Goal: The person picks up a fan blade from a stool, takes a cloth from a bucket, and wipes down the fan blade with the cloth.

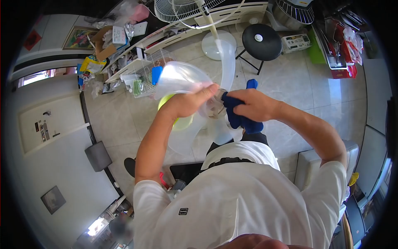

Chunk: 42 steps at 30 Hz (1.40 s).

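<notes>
A clear plastic fan blade with several wide vanes is held up in front of my body. My left hand grips it near the hub, thumb on top, the fingers largely hidden. In my right hand is a dark blue cloth, bunched up and pressed against the hub's right side. Behind the see-through vanes, partly hidden, shows something round and yellow-green; its kind is unclear.
A standing fan's wire guard and its pole and base are ahead of me. Nearby stand a black round stool and a white wire basket. Cluttered shelves line the left. A grey padded seat is to my right.
</notes>
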{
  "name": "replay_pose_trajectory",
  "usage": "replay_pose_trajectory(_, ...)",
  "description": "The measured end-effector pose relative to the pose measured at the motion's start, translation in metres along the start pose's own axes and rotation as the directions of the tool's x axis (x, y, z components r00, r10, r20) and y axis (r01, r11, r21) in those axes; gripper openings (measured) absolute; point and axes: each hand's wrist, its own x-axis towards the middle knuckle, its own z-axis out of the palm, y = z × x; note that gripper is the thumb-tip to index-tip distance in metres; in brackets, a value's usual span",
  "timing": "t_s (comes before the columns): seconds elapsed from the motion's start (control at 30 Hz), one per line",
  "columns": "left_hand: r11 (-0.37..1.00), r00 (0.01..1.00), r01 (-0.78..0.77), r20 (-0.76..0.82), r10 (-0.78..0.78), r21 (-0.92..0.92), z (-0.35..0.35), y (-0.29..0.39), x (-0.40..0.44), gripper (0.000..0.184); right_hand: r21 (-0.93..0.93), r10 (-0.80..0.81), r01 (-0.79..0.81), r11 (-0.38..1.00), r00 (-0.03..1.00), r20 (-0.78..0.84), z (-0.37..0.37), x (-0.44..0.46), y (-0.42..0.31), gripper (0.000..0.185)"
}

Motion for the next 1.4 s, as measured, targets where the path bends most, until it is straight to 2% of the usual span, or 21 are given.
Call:
replay_pose_trajectory(0.03,1.0,1.0,-0.002,-0.004,0.002,-0.001,-0.005,0.002,0.002,0.057,0.22,0.112,-0.107,0.97,0.994,-0.008,-0.007,-0.002,-0.008,0.04)
replay_pose_trajectory(0.07,0.985,0.999,-0.025,0.041,0.032,-0.17,-0.011,0.004,0.001,0.056,0.216,0.109,-0.106,0.971,0.994,-0.001,-0.008,-0.002,-0.004,0.04)
replay_pose_trajectory(0.1,0.941,0.995,-0.04,0.076,0.07,-0.336,-0.016,0.004,0.001,0.056,0.424,0.147,-0.114,0.898,0.988,-0.045,-0.011,-0.004,0.005,0.039)
replay_pose_trajectory(0.13,0.939,0.996,-0.041,0.064,0.067,-0.342,-0.021,-0.002,0.004,0.056,0.612,0.193,-0.106,0.784,0.978,-0.078,-0.014,-0.004,0.006,0.038)
replay_pose_trajectory(0.2,0.981,0.99,0.025,-0.132,-0.051,-0.194,-0.027,-0.017,0.011,0.066,0.527,0.191,-0.123,0.841,0.979,-0.077,-0.023,-0.006,0.002,0.038)
replay_pose_trajectory(0.27,0.971,0.993,0.046,-0.094,-0.069,-0.233,-0.029,-0.012,0.012,0.064,0.088,-0.144,0.178,0.98,0.943,-0.301,-0.025,-0.006,-0.003,0.039)
replay_pose_trajectory(0.3,0.961,0.995,0.068,-0.048,-0.084,-0.268,-0.028,-0.008,0.013,0.062,-0.235,-0.258,0.201,0.951,0.935,-0.245,-0.031,-0.007,-0.01,0.04)
replay_pose_trajectory(0.33,0.962,0.996,0.065,-0.043,-0.08,-0.266,-0.027,-0.006,0.015,0.062,-0.237,-0.255,0.197,0.951,0.934,-0.25,-0.031,-0.004,-0.015,0.04)
replay_pose_trajectory(0.4,0.944,0.995,0.055,0.093,-0.026,-0.326,-0.024,0.0,0.019,0.061,-0.705,-0.449,0.273,0.655,0.891,-0.071,-0.028,0.003,-0.024,0.038)
replay_pose_trajectory(0.53,0.966,0.994,0.052,0.108,-0.026,-0.253,-0.01,0.025,0.012,0.053,-0.91,-0.479,0.244,0.334,0.876,0.059,-0.026,0.014,-0.028,0.028)
replay_pose_trajectory(0.67,0.994,0.999,0.047,0.02,-0.045,-0.104,-0.004,0.011,0.014,0.054,-0.945,-0.327,0.182,0.273,0.941,0.087,-0.013,0.015,-0.032,0.025)
replay_pose_trajectory(0.73,0.996,0.995,0.082,-0.05,-0.084,-0.04,-0.005,0.013,0.013,0.055,-0.873,-0.254,0.126,0.471,0.967,0.003,-0.01,0.018,-0.028,0.028)
replay_pose_trajectory(0.77,0.996,0.998,0.039,-0.042,-0.042,-0.08,-0.004,0.019,0.007,0.055,-0.874,-0.254,0.124,0.469,0.967,0.001,-0.013,0.019,-0.025,0.028)
replay_pose_trajectory(0.83,0.993,0.999,-0.002,-0.044,-0.003,-0.121,-0.007,0.012,0.004,0.055,-0.418,-0.327,0.208,0.884,0.916,-0.234,-0.023,0.017,-0.015,0.032)
replay_pose_trajectory(0.87,0.965,0.997,-0.056,-0.059,0.043,-0.255,-0.012,-0.002,0.005,0.058,-0.421,-0.332,0.214,0.881,0.915,-0.229,-0.03,0.011,-0.013,0.032)
replay_pose_trajectory(0.93,0.914,0.992,-0.113,-0.093,0.083,-0.389,-0.02,-0.013,-0.001,0.061,0.227,0.024,0.039,0.973,0.963,-0.27,-0.044,-0.007,-0.011,0.035)
replay_pose_trajectory(1.1,0.928,0.959,-0.13,-0.282,0.029,-0.348,-0.023,-0.014,-0.021,0.057,0.332,0.183,-0.004,0.943,0.84,-0.511,-0.047,-0.026,0.002,0.034)
replay_pose_trajectory(1.2,0.894,0.963,-0.149,-0.269,0.034,-0.422,-0.026,-0.015,-0.026,0.055,0.402,0.273,-0.002,0.916,0.736,-0.62,-0.049,-0.035,0.01,0.036)
replay_pose_trajectory(1.27,0.878,0.973,-0.161,-0.221,0.065,-0.45,-0.029,-0.009,-0.029,0.054,0.381,0.147,0.156,0.911,0.742,-0.654,-0.044,-0.042,0.006,0.036)
replay_pose_trajectory(1.33,0.863,0.981,-0.167,-0.166,0.098,-0.477,-0.028,-0.004,-0.029,0.054,0.513,0.162,0.19,0.837,0.811,-0.563,-0.033,-0.043,-0.011,0.036)
replay_pose_trajectory(1.4,0.857,0.984,-0.174,-0.113,0.136,-0.485,-0.022,0.001,-0.025,0.054,0.323,-0.05,0.289,0.901,0.81,-0.585,-0.016,-0.032,-0.013,0.034)
